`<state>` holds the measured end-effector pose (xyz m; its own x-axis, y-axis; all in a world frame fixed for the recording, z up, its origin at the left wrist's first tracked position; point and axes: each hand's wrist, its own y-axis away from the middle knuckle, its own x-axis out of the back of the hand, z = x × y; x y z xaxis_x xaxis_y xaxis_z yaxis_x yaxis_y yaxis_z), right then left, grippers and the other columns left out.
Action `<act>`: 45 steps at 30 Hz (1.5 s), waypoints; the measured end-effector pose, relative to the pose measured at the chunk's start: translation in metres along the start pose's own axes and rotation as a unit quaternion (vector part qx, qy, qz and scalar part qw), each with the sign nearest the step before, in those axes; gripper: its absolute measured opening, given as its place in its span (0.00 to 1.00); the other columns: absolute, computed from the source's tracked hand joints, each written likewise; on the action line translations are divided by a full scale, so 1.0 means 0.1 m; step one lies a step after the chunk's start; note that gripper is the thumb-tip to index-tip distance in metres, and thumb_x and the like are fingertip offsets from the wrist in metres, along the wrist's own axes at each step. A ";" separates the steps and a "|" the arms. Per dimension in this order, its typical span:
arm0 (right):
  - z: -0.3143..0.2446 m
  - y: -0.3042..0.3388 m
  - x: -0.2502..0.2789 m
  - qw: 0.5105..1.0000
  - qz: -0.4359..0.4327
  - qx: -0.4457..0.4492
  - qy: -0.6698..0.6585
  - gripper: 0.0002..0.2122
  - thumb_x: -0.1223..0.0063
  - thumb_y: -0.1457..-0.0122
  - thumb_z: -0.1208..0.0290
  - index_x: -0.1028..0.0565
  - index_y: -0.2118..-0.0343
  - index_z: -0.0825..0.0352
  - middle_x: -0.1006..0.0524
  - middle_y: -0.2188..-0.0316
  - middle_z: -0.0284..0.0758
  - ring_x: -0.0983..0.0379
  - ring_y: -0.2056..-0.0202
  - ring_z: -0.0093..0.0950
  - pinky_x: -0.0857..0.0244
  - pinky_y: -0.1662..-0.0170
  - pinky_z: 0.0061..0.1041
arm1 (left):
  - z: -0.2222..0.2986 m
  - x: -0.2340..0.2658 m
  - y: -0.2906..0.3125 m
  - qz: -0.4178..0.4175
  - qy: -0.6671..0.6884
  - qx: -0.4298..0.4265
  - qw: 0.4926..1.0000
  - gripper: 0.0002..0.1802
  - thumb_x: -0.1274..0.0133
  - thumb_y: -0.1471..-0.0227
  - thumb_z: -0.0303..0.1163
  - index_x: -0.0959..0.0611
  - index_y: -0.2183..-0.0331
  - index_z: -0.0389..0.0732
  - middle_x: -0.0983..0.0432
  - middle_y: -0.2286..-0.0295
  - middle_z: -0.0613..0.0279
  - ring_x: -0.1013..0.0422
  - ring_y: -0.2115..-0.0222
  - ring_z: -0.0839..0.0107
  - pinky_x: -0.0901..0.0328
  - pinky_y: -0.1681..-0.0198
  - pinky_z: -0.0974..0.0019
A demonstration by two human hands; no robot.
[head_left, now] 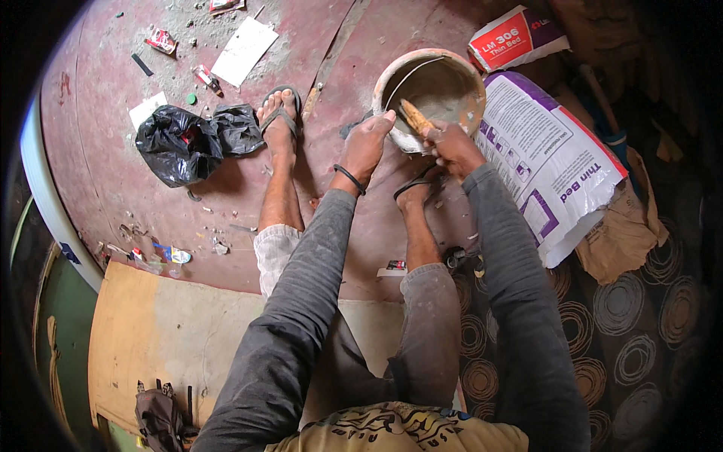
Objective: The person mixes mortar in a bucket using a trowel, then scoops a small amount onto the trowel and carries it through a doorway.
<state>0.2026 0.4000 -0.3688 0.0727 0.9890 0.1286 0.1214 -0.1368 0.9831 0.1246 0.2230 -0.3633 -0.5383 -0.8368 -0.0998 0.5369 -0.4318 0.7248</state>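
A round bucket [382,83] with a worn, smeared rim and a thin wire handle stands on the floor in front of me. Grey, mortar-like material [444,87] lies inside it. At the near left of the rim, my left hand [364,154] is closed on the bucket, with the thumb at the edge. My right hand [454,149] is wrapped round a short wooden stick [414,117], which points up and left over the bucket's near side. Whether the stick is the handle of a tool cannot be seen.
A white and purple bag [546,158] and a red packet [520,41] lie right of the bucket. Brown paper [621,226] is beside them. Black plastic bags [181,147], a white sheet [245,51] and scraps litter the reddish floor at left. My sandalled feet flank the bucket's near side.
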 end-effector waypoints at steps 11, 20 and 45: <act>0.44 -0.23 0.21 0.866 0.249 0.077 0.426 0.14 0.61 0.43 0.70 0.34 0.55 0.72 0.29 0.62 0.55 0.29 0.60 0.50 0.34 0.57 0.42 | 0.09 -0.05 0.00 -0.015 0.034 0.043 0.998 0.26 0.57 0.44 0.49 0.21 0.62 0.33 0.24 0.67 0.57 0.31 0.66 0.69 0.40 0.61 0.68; 0.10 -0.40 -0.31 0.930 0.108 0.071 0.343 0.14 0.50 0.46 0.66 0.28 0.61 0.71 0.26 0.63 0.51 0.28 0.58 0.45 0.35 0.57 0.38 | -0.01 -0.06 -0.05 -0.018 0.012 0.004 1.000 0.26 0.57 0.44 0.48 0.22 0.66 0.31 0.25 0.71 0.58 0.32 0.69 0.71 0.40 0.62 0.70; 0.13 -0.03 -0.10 0.865 0.273 0.111 0.406 0.16 0.58 0.44 0.71 0.34 0.52 0.68 0.30 0.64 0.53 0.28 0.64 0.50 0.33 0.61 0.43 | -0.04 -0.06 -0.04 -0.026 -0.013 -0.019 0.999 0.24 0.57 0.42 0.44 0.23 0.68 0.28 0.26 0.72 0.56 0.31 0.69 0.69 0.38 0.61 0.67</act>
<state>0.2147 0.3899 -0.3751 -0.5290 0.4748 0.7034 0.4826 -0.5134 0.7096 0.1282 0.2281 -0.3679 -0.5818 -0.8047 -0.1186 0.5324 -0.4870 0.6924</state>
